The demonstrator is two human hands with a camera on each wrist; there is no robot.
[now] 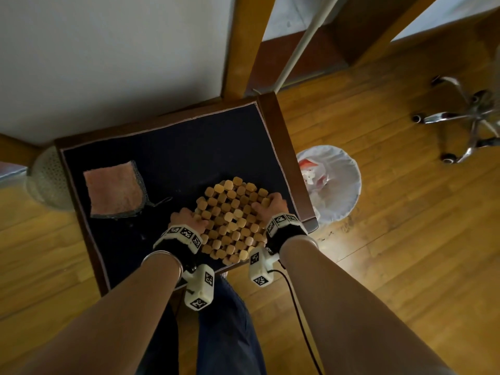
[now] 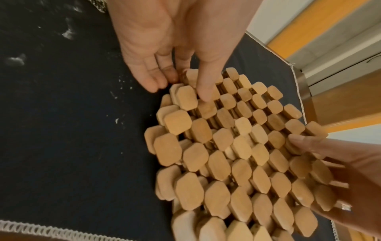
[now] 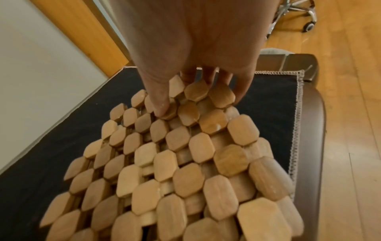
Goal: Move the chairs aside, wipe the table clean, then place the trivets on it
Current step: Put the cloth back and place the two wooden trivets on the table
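Note:
A stack of wooden-block trivets [image 1: 232, 223] lies on the dark cushion of a chair seat [image 1: 176, 150]; two layers show at its edge in the left wrist view. My left hand [image 1: 189, 220] pinches the stack's left edge, thumb on top and fingers at the rim [image 2: 181, 89]. On the opposite edge my right hand [image 1: 270, 205] grips with its thumb over the blocks and its fingers curled past the far rim [image 3: 198, 97]. A folded pink cloth [image 1: 115, 190] rests on the cushion to the left. The white table [image 1: 108, 63] fills the upper left.
A white-lined waste bin [image 1: 338, 185] stands on the wooden floor right of the chair. An office chair's chrome wheeled base [image 1: 465, 117] sits at far right. Wooden table legs [image 1: 243, 44] rise behind the seat. White crumbs speckle the cushion [image 2: 68, 34].

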